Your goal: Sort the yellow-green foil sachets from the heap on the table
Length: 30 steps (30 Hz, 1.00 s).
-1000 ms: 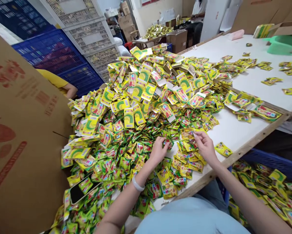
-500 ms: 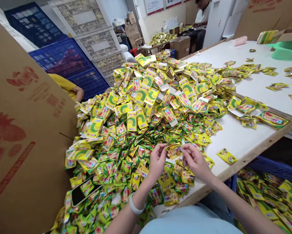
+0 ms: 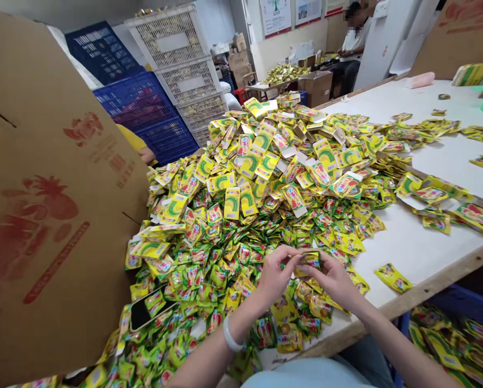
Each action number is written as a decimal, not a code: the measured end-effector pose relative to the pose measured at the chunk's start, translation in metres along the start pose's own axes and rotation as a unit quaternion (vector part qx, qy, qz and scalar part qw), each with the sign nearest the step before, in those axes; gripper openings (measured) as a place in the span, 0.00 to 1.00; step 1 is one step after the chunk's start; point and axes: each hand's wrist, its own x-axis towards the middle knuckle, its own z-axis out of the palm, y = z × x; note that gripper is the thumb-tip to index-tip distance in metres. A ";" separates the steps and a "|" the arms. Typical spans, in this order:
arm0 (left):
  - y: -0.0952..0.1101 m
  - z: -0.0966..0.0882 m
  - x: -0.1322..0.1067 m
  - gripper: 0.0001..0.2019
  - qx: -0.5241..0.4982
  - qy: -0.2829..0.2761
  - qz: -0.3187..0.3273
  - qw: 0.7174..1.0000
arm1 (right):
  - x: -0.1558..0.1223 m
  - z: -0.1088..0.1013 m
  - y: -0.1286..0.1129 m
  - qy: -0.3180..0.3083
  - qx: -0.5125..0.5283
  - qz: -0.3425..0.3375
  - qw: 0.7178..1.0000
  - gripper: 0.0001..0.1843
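My left hand (image 3: 275, 275) and my right hand (image 3: 335, 277) meet just above the near edge of a big heap of yellow-green sachets (image 3: 241, 215). Both pinch the same small stack of sachets (image 3: 308, 258) between their fingertips, fingers closed on it. A white bracelet (image 3: 230, 334) circles my left wrist. The heap covers the left half of the white table (image 3: 411, 253), with flat yellow cartons (image 3: 265, 156) on its far part.
A large brown cardboard sheet (image 3: 51, 215) stands at the left. A phone (image 3: 144, 312) lies among sachets beside it. Blue and white crates (image 3: 164, 102) are stacked behind. A blue bin (image 3: 459, 334) of sachets sits under the table's right side. A person (image 3: 352, 37) sits far back.
My hands lifted sachets from the heap, drew together and now hold a small stack between them. The view swung a little to the left.
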 end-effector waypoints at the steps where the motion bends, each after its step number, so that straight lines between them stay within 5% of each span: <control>1: 0.002 -0.012 0.011 0.16 0.060 0.000 0.027 0.998 | 0.001 -0.003 0.004 0.000 -0.019 -0.007 1.000 0.16; 3: 0.000 -0.042 0.042 0.14 0.192 0.065 0.035 0.978 | 0.002 -0.009 0.016 0.023 -0.123 -0.035 0.991 0.13; 5: -0.011 -0.075 0.077 0.19 0.354 0.164 -0.060 0.919 | -0.001 -0.013 0.031 0.020 -0.263 -0.070 0.962 0.14; 8: -0.033 -0.113 0.120 0.37 0.389 0.183 -0.150 0.890 | -0.009 -0.014 0.050 -0.015 -0.379 -0.082 0.922 0.15; 11: -0.045 -0.127 0.133 0.39 0.381 0.177 -0.174 0.891 | -0.011 -0.016 0.052 0.027 -0.353 -0.079 0.932 0.11; 15: -0.034 -0.109 0.098 0.29 0.230 0.170 -0.118 0.951 | -0.005 -0.030 0.016 0.101 -0.155 -0.013 0.983 0.09; 17: -0.022 -0.084 0.066 0.20 0.084 0.105 -0.125 0.983 | 0.001 -0.036 -0.015 0.111 -0.030 0.009 0.993 0.13; 20: 0.000 -0.041 0.019 0.15 -0.006 -0.002 -0.162 0.987 | 0.011 -0.031 -0.060 0.134 0.059 -0.027 0.989 0.16; 24: 0.029 -0.007 -0.014 0.18 -0.167 -0.074 -0.223 0.958 | 0.019 -0.005 -0.088 0.095 0.041 -0.090 0.991 0.10; 30: 0.046 -0.012 -0.019 0.18 -0.214 -0.103 -0.228 0.944 | 0.018 0.007 -0.078 0.022 -0.142 -0.221 0.965 0.07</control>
